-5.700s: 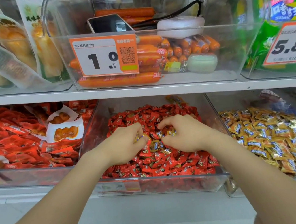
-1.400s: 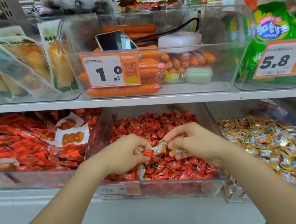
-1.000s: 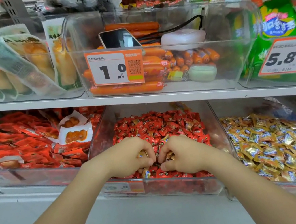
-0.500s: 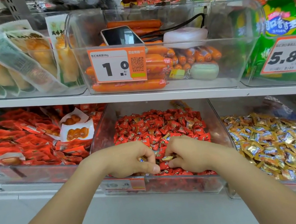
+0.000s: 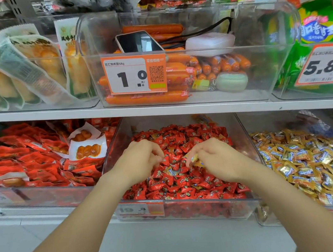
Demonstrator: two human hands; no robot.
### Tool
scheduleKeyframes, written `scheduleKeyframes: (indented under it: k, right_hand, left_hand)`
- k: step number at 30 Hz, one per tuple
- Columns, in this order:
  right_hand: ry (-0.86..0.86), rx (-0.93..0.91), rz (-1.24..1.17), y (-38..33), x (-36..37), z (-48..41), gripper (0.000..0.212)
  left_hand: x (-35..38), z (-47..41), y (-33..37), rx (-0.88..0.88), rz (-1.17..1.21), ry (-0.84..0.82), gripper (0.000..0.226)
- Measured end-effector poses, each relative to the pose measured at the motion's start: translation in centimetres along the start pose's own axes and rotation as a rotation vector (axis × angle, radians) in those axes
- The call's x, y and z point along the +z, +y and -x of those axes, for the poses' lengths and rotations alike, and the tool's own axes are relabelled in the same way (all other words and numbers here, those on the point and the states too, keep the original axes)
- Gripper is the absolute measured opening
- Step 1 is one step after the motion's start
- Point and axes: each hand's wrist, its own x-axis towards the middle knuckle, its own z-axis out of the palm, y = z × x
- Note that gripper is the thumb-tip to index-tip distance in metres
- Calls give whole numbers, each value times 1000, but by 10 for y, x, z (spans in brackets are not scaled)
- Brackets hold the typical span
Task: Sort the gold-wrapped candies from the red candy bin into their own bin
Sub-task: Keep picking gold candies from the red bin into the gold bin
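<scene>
Picking is under way: the right hand (image 5: 216, 161) pinches a gold-wrapped candy (image 5: 194, 160) above the red candy bin (image 5: 195, 212). The left hand (image 5: 138, 162) curls over the pile, and whether it holds anything cannot be told. Next, the candy probably goes rightward into the gold candy bin (image 5: 272, 119).

Our bare left forearm (image 5: 75, 230) and right forearm (image 5: 292, 210) reach forward and converge, palms down, knuckles up. Our left hand (image 5: 138, 162) has its fingers curled under, tips pointing down; whether they pinch anything we cannot tell. Our right hand (image 5: 217, 159), near it but apart, curls thumb and fingers on a gold-wrapped candy (image 5: 194, 158) — only its end shows.
</scene>
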Motion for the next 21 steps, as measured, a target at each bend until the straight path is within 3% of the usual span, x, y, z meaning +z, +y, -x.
scheduleKeyframes:
  k: [3,6,10,15,17,19,21]
  right_hand:
    - [99,171,-144,-8,-2,-1,37]
    - [70,279,-319,-14,-1,-2,37]
    - [55,179,-285,-7,2,-4,49]
    - [-46,90,-408,-4,3,-6,23]
    - [-57,75,-371,-2,4,-7,18]
    - [-46,50,-217,1,2,-7,35]
    - [-14,14,1,5,0,-7,37]
  left_hand:
    - [10,-11,0,35,-84,-54,14]
    - [22,-19,3,37,-241,-132,20]
    - [31,-28,6,64,-407,-221,39]
    - [35,-32,4,94,-415,-225,14]
    - [32,-30,2,108,-371,-234,17]
    - [27,-27,1,111,-301,-233,17]
    - [21,-23,0,114,-218,-224,15]
